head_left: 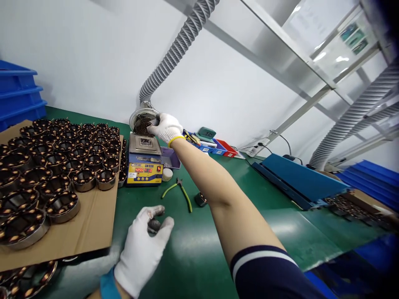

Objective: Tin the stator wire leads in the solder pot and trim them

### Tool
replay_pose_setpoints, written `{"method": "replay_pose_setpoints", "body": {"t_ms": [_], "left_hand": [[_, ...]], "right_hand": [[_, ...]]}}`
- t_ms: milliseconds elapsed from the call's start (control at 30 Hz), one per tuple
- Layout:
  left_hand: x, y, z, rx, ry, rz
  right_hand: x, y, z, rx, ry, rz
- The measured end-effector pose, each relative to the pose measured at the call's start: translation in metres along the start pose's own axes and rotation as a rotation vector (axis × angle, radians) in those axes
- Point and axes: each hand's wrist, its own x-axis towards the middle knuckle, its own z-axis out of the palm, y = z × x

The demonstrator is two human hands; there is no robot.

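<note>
My right hand [166,128], in a white glove, reaches to the round metal fume hood [141,122], fingers closed over its right rim and thumb on its inner side. Below the hood stands a yellow and blue solder pot [145,172] with a lit red display and a flat metal top. Nearer to me, my left hand [143,245] hovers over the green table, gloved, with thumb and fingers apart and dark-stained fingertips; I see nothing held in it. Green-handled cutters [183,194] lie open between the hands. A small wound stator [201,199] is partly hidden by my right forearm.
Many copper-wound stators [64,203] stand on a cardboard sheet [96,224] at left. Blue crates [18,93] are stacked behind them. A grey flexible duct [177,50] hangs down to the hood. Small parts bins [218,147] line the wall; a blue metal guard [302,178] stands right.
</note>
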Motion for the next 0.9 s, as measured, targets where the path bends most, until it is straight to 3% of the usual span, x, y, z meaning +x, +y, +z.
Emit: {"method": "replay_pose_setpoints", "body": {"t_ms": [133,367,733,900], "left_hand": [[-0.001,-0.001,0.002,0.014,-0.059,0.049],[-0.005,-0.006,0.003,0.020,-0.042,0.096],[-0.003,-0.004,0.003,0.027,-0.022,0.088],[-0.002,0.000,-0.002,0.036,0.010,0.097]], "right_hand": [[0.014,-0.005,0.021,-0.118,-0.001,0.013],[0.013,-0.005,0.040,-0.222,-0.047,0.020],[0.013,-0.004,0.045,-0.198,-0.039,0.029],[0.011,-0.003,0.027,-0.081,0.000,0.064]]}}
